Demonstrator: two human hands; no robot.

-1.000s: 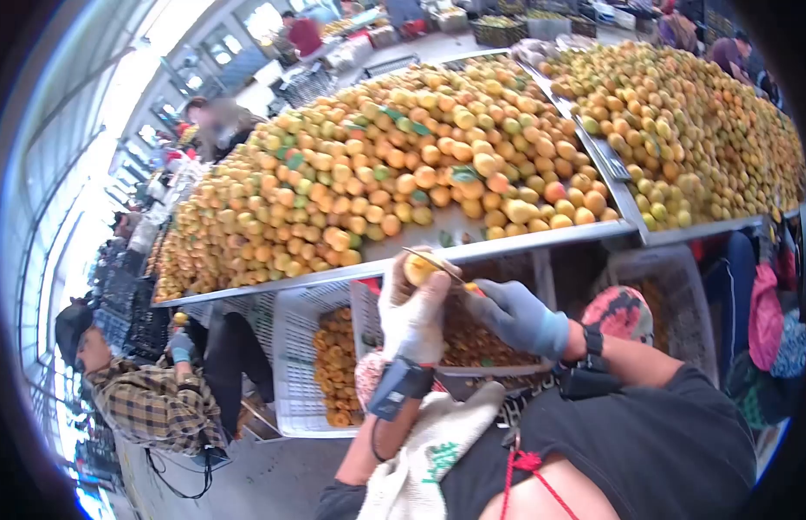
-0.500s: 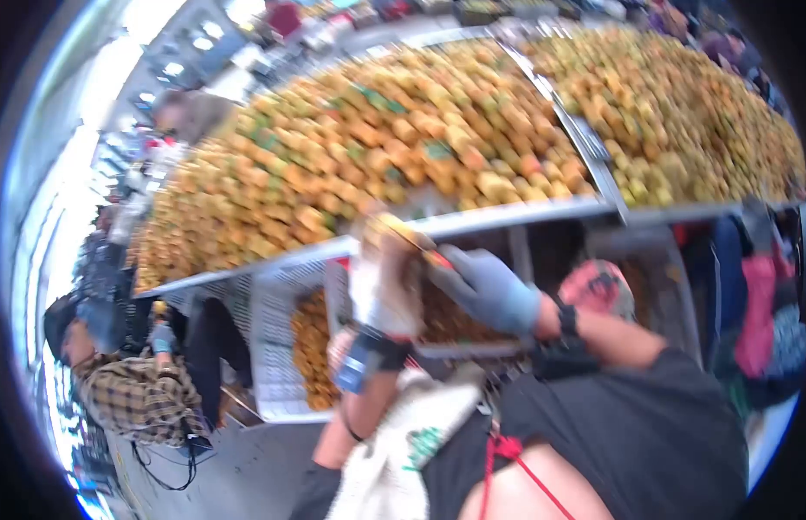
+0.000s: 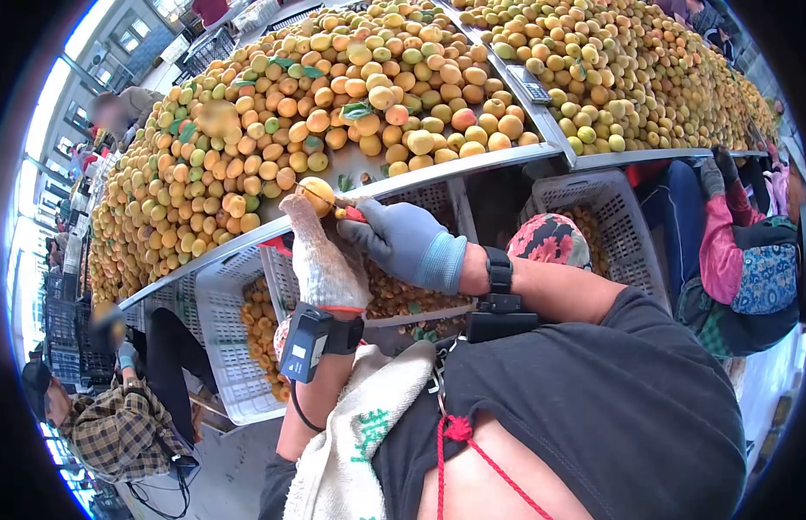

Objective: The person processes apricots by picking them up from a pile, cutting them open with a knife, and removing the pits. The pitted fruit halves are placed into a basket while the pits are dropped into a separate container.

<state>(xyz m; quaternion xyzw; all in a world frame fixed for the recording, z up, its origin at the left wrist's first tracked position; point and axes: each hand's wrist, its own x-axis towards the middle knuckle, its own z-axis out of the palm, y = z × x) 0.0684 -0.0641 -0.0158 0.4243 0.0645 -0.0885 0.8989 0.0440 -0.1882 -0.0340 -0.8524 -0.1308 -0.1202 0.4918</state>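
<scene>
My left hand [image 3: 318, 260], in a white knitted glove, is closed around an apricot [image 3: 318, 199] at the near edge of the fruit table. My right hand [image 3: 411, 244], in a grey glove with a light blue cuff, grips a small knife by its red handle [image 3: 354, 213]. The knife's thin blade lies against the apricot, on the side facing me. How deep it has cut is too small to tell. Both hands are close together above the crates, with my left fingertips partly hidden behind the fruit.
A heap of apricots [image 3: 273, 156] covers the table behind a metal rim [image 3: 455, 168]. Below stand a white crate [image 3: 219, 347] with halved apricots and another crate [image 3: 624, 217] at right. A phone-like device [image 3: 529, 85] lies on the divider. Co-workers sit left [image 3: 130, 416] and right [image 3: 732, 251].
The view has swung and sharpened from a blur. Both hands now appear further left and slightly higher in it, still together at the fruit with the knife.
</scene>
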